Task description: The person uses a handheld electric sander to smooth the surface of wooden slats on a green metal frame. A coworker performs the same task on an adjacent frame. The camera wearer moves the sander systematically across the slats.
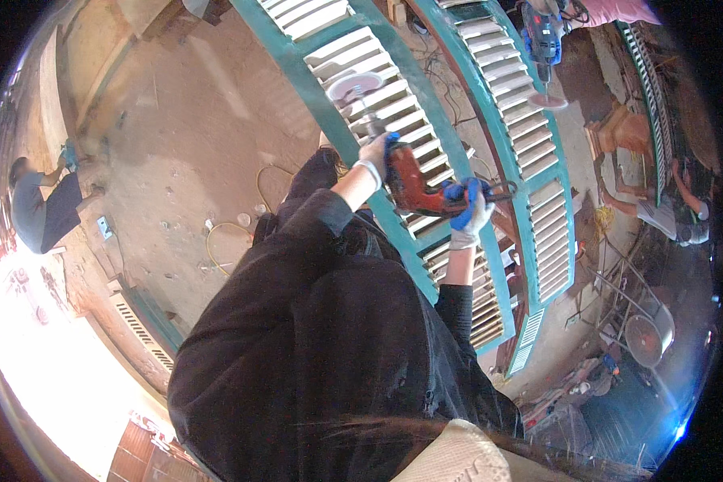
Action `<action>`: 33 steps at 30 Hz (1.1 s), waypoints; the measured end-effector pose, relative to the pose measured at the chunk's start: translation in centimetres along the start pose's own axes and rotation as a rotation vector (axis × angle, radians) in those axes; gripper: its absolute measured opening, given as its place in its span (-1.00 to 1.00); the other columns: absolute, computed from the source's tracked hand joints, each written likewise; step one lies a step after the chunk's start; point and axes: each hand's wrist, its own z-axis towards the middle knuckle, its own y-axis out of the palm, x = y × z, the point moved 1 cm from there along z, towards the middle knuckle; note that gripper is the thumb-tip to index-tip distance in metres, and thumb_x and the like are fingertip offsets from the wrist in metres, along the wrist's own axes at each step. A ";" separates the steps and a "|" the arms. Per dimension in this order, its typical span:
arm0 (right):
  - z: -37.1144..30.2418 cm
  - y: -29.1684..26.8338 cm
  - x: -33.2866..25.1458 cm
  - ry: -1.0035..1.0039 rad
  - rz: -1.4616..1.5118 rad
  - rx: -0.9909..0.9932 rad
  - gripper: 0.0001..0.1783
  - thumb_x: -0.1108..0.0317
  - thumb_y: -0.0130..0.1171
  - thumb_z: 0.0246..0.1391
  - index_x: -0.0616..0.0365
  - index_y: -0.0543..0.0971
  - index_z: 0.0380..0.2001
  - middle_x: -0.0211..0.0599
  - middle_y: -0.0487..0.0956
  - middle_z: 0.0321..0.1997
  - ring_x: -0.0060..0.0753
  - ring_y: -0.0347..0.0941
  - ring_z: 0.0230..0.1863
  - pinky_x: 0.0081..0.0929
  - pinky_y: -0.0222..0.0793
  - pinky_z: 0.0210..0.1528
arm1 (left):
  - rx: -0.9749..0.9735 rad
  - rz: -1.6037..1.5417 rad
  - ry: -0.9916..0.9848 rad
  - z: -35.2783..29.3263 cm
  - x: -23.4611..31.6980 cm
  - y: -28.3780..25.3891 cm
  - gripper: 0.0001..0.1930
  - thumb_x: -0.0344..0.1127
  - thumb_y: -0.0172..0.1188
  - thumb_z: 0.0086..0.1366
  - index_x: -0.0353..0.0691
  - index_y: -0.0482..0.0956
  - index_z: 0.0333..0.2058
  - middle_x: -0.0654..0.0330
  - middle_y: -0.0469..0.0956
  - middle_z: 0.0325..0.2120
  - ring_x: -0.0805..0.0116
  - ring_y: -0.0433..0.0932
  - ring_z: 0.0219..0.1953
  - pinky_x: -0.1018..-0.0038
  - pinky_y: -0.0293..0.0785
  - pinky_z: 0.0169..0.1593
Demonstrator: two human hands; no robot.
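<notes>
My left hand (375, 157), in a blue and white glove, is wrapped round the front of a red power drill (408, 175) near its chuck. At the rear, the gloved right hand (471, 209) grips the drill's handle. A round, pale sanding disc (355, 87) is fitted to the drill's tip, over the slats of a louvered shutter (416, 120). That shutter has a green frame with white slats and lies slanting in front of me. From this view I cannot tell whether the disc touches the slats. The drill's trigger is hidden by my fingers.
Beyond lies a second green-framed shutter (512, 104). Above it is a blue drill (544, 36) with its own disc (548, 101), beside another person's pink clothing. One person (40, 205) crouches at far left; another (683, 205) works at far right. A yellow cord (214, 241) lies on the floor.
</notes>
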 end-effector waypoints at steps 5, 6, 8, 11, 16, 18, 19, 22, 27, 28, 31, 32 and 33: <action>-1.5 1.4 -0.9 0.011 0.172 -0.083 -0.85 0.38 0.09 0.02 0.24 0.44 -0.52 -0.31 0.43 -0.60 -0.43 0.34 -0.65 -0.29 0.44 -0.46 | -0.011 0.055 -0.023 -2.0 0.8 0.4 -0.83 -0.22 0.23 0.03 -0.16 0.50 -0.46 0.19 0.52 -0.57 0.28 0.51 -0.56 0.34 0.47 -0.41; -1.3 1.5 -1.1 0.001 0.135 -0.036 -0.84 0.37 0.09 0.02 0.24 0.44 -0.52 -0.30 0.43 -0.62 -0.42 0.35 -0.65 -0.29 0.43 -0.47 | -0.089 0.007 -0.052 -1.7 0.6 0.7 -0.82 -0.21 0.23 0.02 -0.16 0.51 -0.46 0.19 0.52 -0.56 0.29 0.51 -0.56 0.34 0.46 -0.42; -1.3 1.6 -1.0 -0.030 0.105 0.012 -0.83 0.36 0.09 0.02 0.24 0.43 -0.53 -0.30 0.41 -0.64 -0.41 0.34 -0.65 -0.29 0.41 -0.48 | 0.009 0.099 0.015 -0.8 0.5 0.9 -0.82 -0.21 0.23 0.01 -0.16 0.51 -0.46 0.20 0.52 -0.58 0.30 0.50 -0.58 0.35 0.44 -0.44; -1.7 0.3 0.1 -0.028 0.135 0.009 -0.81 0.34 0.10 0.03 0.22 0.42 -0.55 -0.29 0.40 -0.66 -0.39 0.32 -0.66 -0.28 0.39 -0.48 | 0.070 0.172 0.094 -2.8 0.7 1.4 -0.85 -0.26 0.26 -0.02 -0.14 0.53 -0.47 0.22 0.51 -0.59 0.36 0.48 -0.58 0.37 0.43 -0.45; -3.5 -0.3 1.9 0.014 0.216 -0.016 -0.73 0.31 0.10 0.03 0.16 0.34 -0.65 -0.29 0.36 -0.71 -0.38 0.27 -0.69 -0.22 0.35 -0.47 | 0.185 0.316 0.152 -5.1 1.1 -0.1 -0.77 -0.19 0.34 -0.08 -0.16 0.57 -0.46 0.25 0.52 -0.54 0.39 0.48 -0.54 0.38 0.43 -0.38; -2.9 0.9 0.7 0.078 0.223 0.067 -0.78 0.37 0.10 0.01 0.19 0.39 -0.63 -0.28 0.38 -0.70 -0.37 0.32 -0.69 -0.20 0.42 -0.43 | 0.128 0.194 0.029 -4.6 1.6 -0.6 -0.74 -0.18 0.35 -0.09 -0.16 0.59 -0.42 0.24 0.53 -0.52 0.38 0.48 -0.54 0.38 0.44 -0.37; -2.8 1.1 0.4 0.069 0.134 0.004 -0.82 0.39 0.09 0.01 0.21 0.42 -0.60 -0.27 0.40 -0.69 -0.38 0.34 -0.68 -0.22 0.44 -0.41 | 0.126 0.147 0.087 -4.0 0.7 -1.6 -0.74 -0.17 0.34 -0.07 -0.16 0.58 -0.42 0.25 0.53 -0.52 0.36 0.49 -0.50 0.35 0.45 -0.34; -1.3 2.0 -0.6 -0.007 0.000 -0.142 -0.88 0.43 0.07 0.00 0.26 0.46 -0.54 -0.25 0.45 -0.64 -0.39 0.38 -0.67 -0.27 0.46 -0.40 | -0.241 -0.054 0.153 -1.9 -0.2 -1.8 -0.78 -0.17 0.27 0.01 -0.14 0.55 -0.43 0.26 0.53 -0.51 0.35 0.49 -0.47 0.32 0.46 -0.27; -0.1 2.4 -1.7 0.030 0.006 -0.178 -0.92 0.49 0.06 -0.02 0.29 0.47 -0.52 -0.21 0.48 -0.62 -0.37 0.43 -0.64 -0.31 0.47 -0.42 | -0.350 -0.101 -0.081 1.3 0.1 -1.1 -0.73 -0.14 -0.03 0.19 -0.23 0.50 -0.41 0.11 0.55 -0.47 0.15 0.53 -0.38 0.27 0.45 -0.16; 0.0 3.5 -1.3 0.029 0.025 -0.201 -0.91 0.50 0.05 -0.01 0.31 0.47 -0.51 -0.22 0.49 -0.61 -0.37 0.44 -0.62 -0.34 0.47 -0.46 | -0.415 -0.120 -0.135 3.1 1.1 -2.6 -0.64 -0.07 -0.08 0.20 -0.28 0.50 -0.39 0.03 0.55 -0.45 0.08 0.53 -0.35 0.23 0.45 -0.16; 0.0 1.5 -1.9 0.070 -0.017 -0.062 -0.89 0.49 0.04 0.00 0.29 0.49 -0.54 -0.29 0.50 -0.61 -0.43 0.45 -0.62 -0.45 0.43 -0.50 | -0.719 0.146 -0.218 -1.0 0.0 -0.7 -0.56 0.08 -0.05 0.16 -0.21 0.55 -0.44 0.09 0.57 -0.50 0.10 0.54 -0.38 0.16 0.45 -0.17; 0.3 0.9 -2.7 0.107 -0.135 -0.060 -0.88 0.48 0.05 0.01 0.28 0.50 -0.55 -0.32 0.50 -0.61 -0.46 0.45 -0.62 -0.49 0.42 -0.51 | -0.538 0.128 -0.109 -2.4 -0.7 0.0 -0.57 0.06 -0.05 0.16 -0.22 0.56 -0.43 0.07 0.58 -0.48 0.10 0.54 -0.36 0.18 0.46 -0.19; 1.0 2.5 -4.0 0.132 -0.177 -0.081 -0.88 0.47 0.06 0.01 0.26 0.50 -0.55 -0.33 0.50 -0.62 -0.50 0.44 -0.61 -0.51 0.40 -0.53 | -0.495 0.130 -0.055 0.4 0.1 -0.8 -0.57 0.05 -0.06 0.16 -0.22 0.55 -0.38 0.09 0.58 -0.43 0.12 0.54 -0.34 0.20 0.46 -0.20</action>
